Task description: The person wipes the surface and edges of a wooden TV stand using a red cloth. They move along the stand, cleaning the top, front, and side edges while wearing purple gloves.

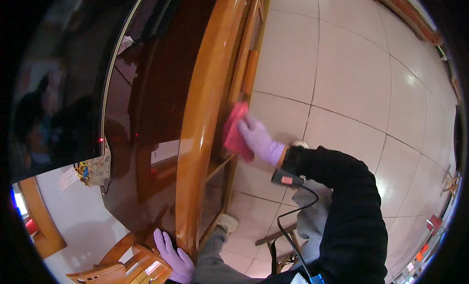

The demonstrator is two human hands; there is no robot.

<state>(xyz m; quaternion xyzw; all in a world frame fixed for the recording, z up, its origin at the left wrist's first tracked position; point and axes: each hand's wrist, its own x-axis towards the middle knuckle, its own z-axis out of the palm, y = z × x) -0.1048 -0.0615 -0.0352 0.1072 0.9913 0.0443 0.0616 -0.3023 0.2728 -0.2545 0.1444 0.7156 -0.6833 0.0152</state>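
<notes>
My right hand (256,134), in a pale purple glove, holds a folded pink cloth (236,134) against the front of a wooden cabinet, below its rounded top edge (203,101). The hand and cloth are slightly blurred. My left hand (174,256), gloved the same way, rests at the near end of the cabinet's glossy dark top (157,115), its thumb apart from the fingers and nothing in it. Just beside it is a slatted wooden piece (146,265), perhaps a chair back. Cabinet doors with wooden frames (251,71) line the front.
On the cabinet top stands a large black television (62,101). A patterned pouch (97,170) with coloured items sits at its corner. Behind my legs is a wooden stool (280,240). A black cable (293,243) hangs by my right arm. Pale tiles (348,82) cover the floor.
</notes>
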